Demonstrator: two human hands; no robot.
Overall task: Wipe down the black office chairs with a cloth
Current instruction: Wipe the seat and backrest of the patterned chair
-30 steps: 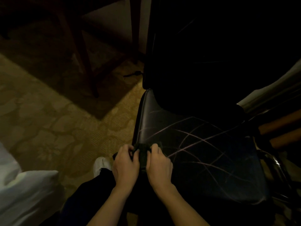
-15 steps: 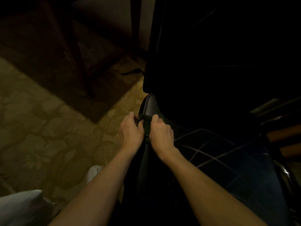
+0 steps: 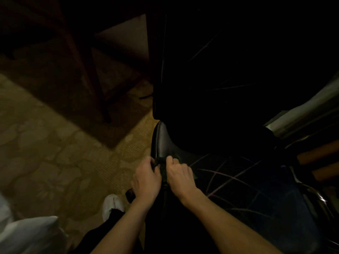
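A dark cloth [image 3: 161, 166] sits bunched on the left edge of the black chair seat [image 3: 238, 180], pinched between the left hand [image 3: 145, 177] and right hand [image 3: 180, 176], each grip curled onto it. A white shoe [image 3: 112, 205] shows below them on patterned carpet [image 3: 55, 158].

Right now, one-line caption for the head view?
Both hands, left hand and right hand, grip a dark cloth on the chair seat's left edge.

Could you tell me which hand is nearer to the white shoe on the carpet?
The left. The left hand grips the cloth at the seat's left edge, just above and right of the white shoe. The right hand grips the cloth farther right, over the seat.
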